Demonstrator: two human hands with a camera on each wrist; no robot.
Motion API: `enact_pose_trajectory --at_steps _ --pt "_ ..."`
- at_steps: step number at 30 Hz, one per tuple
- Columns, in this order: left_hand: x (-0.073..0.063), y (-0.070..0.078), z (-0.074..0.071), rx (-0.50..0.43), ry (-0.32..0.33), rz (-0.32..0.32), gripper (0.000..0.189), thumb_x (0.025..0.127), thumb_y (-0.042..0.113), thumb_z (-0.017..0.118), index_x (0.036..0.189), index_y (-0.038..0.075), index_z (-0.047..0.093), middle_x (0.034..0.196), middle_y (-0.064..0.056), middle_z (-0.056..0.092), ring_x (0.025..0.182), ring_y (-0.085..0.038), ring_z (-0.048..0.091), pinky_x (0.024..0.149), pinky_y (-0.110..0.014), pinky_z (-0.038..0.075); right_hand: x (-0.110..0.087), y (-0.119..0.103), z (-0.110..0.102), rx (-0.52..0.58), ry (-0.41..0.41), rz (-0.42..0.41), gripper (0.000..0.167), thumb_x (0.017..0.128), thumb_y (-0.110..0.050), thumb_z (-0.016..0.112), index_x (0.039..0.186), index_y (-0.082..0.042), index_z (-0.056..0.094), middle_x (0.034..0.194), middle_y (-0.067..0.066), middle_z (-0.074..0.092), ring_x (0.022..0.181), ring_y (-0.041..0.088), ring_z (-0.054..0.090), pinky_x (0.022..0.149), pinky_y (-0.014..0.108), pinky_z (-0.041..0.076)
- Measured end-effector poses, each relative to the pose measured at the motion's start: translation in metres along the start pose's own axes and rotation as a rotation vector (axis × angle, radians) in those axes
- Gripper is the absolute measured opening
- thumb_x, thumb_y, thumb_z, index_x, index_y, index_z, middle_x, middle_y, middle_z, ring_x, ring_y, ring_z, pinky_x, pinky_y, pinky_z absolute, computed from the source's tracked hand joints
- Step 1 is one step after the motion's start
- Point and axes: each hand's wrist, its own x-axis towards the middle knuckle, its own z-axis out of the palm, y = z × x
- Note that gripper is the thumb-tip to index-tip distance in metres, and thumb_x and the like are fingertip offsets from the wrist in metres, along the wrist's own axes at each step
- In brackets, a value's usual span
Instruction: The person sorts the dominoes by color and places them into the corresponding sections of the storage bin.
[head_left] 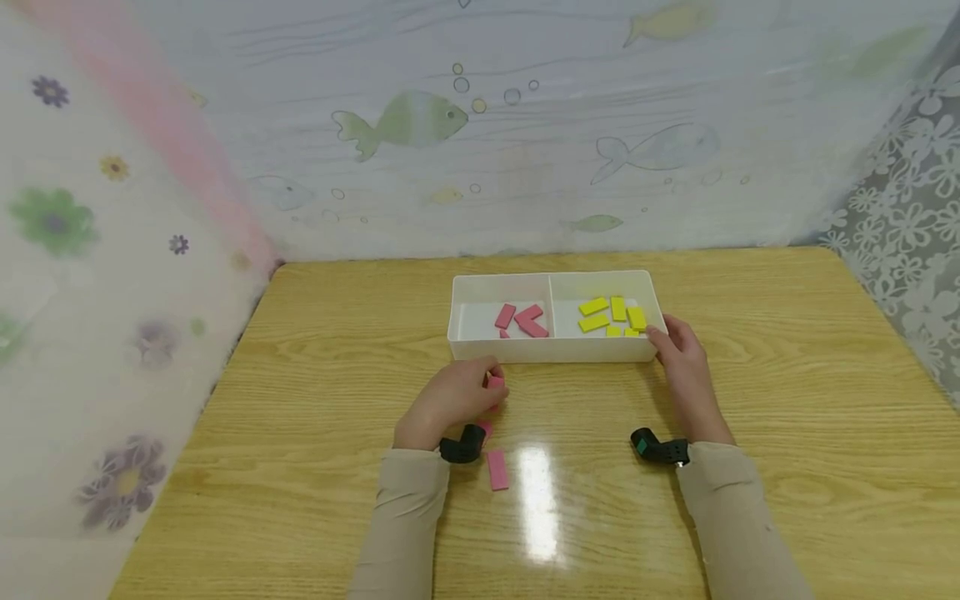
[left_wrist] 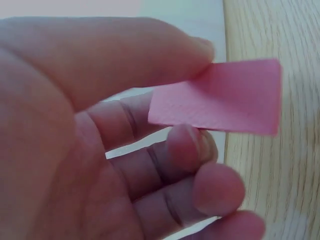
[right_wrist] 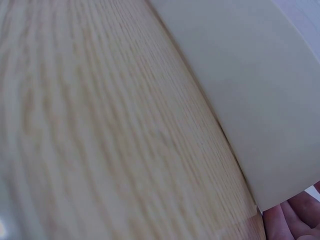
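My left hand (head_left: 453, 392) is just in front of the white two-part box (head_left: 502, 351) and pinches a pink domino-like tile (left_wrist: 235, 97) between thumb and fingertips. The left wrist view shows the tile's plain flat face. My right hand (head_left: 684, 367) grips the box's front right corner, thumb at the rim and fingers along the outer side. In the right wrist view only part of those fingers (right_wrist: 292, 220) shows, by the box wall (right_wrist: 250, 95). Several pink tiles (head_left: 532, 327) lie in the left compartment, several yellow tiles (head_left: 594, 322) in the right one.
On the wooden table (head_left: 322, 333), one pink tile (head_left: 498, 471) lies flat near my left wrist, and another pink tile (head_left: 487, 428) is partly hidden by the black wrist camera (head_left: 462, 444). Behind the table stands a wall (head_left: 525, 183) with painted fish.
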Motion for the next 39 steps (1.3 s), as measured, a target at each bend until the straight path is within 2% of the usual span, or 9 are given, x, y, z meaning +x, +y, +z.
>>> enact_pose_trajectory --at_steps 8,16,21,25,31,36,39 --pt "-0.001 -0.001 -0.004 -0.127 0.074 0.034 0.011 0.089 0.031 0.049 0.083 0.024 0.056 0.076 0.005 0.059 0.063 -0.013 0.049 0.058 -0.028 0.041 0.000 0.001 0.001 0.008 0.001 -0.024 0.065 0.089 -0.044 0.046 0.140 -0.009 0.024 0.144 0.010 0.023 0.129 0.020 0.024 0.104 0.041 0.022" --pt "-0.003 0.001 -0.010 -0.163 0.121 0.079 0.006 0.087 0.022 0.052 0.087 0.019 0.058 0.077 0.004 0.053 0.068 -0.014 0.049 0.058 -0.027 0.042 -0.001 0.001 0.002 0.008 0.004 -0.034 0.065 0.090 -0.044 0.046 0.140 -0.009 0.024 0.144 0.009 0.023 0.128 0.019 0.025 0.103 0.042 0.023" --pt "-0.004 0.001 -0.012 -0.201 0.169 0.078 0.011 0.088 0.021 0.050 0.091 0.018 0.060 0.079 0.004 0.056 0.070 -0.013 0.050 0.059 -0.027 0.042 -0.002 0.001 0.002 0.005 0.000 -0.038 0.064 0.090 -0.044 0.046 0.140 -0.009 0.025 0.143 0.009 0.024 0.128 0.019 0.025 0.103 0.042 0.023" --pt "-0.004 0.001 -0.014 -0.231 0.227 0.066 0.007 0.090 0.023 0.052 0.092 0.020 0.058 0.081 0.006 0.057 0.070 -0.013 0.051 0.058 -0.028 0.044 -0.002 0.001 0.001 0.006 0.000 -0.039 0.064 0.090 -0.044 0.046 0.140 -0.009 0.025 0.144 0.010 0.024 0.128 0.020 0.025 0.103 0.042 0.023" --pt "-0.003 0.000 -0.014 -0.266 0.339 0.045 0.004 0.088 0.018 0.055 0.090 0.022 0.055 0.080 0.007 0.053 0.070 -0.014 0.049 0.057 -0.028 0.043 -0.002 0.001 0.001 0.011 0.002 -0.021 0.064 0.090 -0.043 0.046 0.140 -0.009 0.024 0.144 0.010 0.023 0.129 0.020 0.024 0.104 0.041 0.022" --pt "-0.001 -0.002 -0.014 -0.250 0.448 0.040 0.004 0.088 0.019 0.056 0.091 0.019 0.057 0.081 0.005 0.050 0.071 -0.013 0.047 0.057 -0.027 0.042 -0.002 0.001 0.001 0.018 0.001 -0.033 0.063 0.090 -0.042 0.046 0.140 -0.008 0.025 0.143 0.011 0.024 0.127 0.020 0.025 0.103 0.042 0.022" --pt "0.000 -0.004 -0.015 -0.249 0.484 0.039 0.006 0.088 0.020 0.057 0.093 0.017 0.058 0.083 0.004 0.051 0.072 -0.013 0.046 0.059 -0.027 0.042 -0.002 0.001 0.001 0.021 0.001 -0.044 0.064 0.090 -0.043 0.047 0.139 -0.008 0.026 0.143 0.011 0.024 0.127 0.020 0.026 0.103 0.042 0.022"
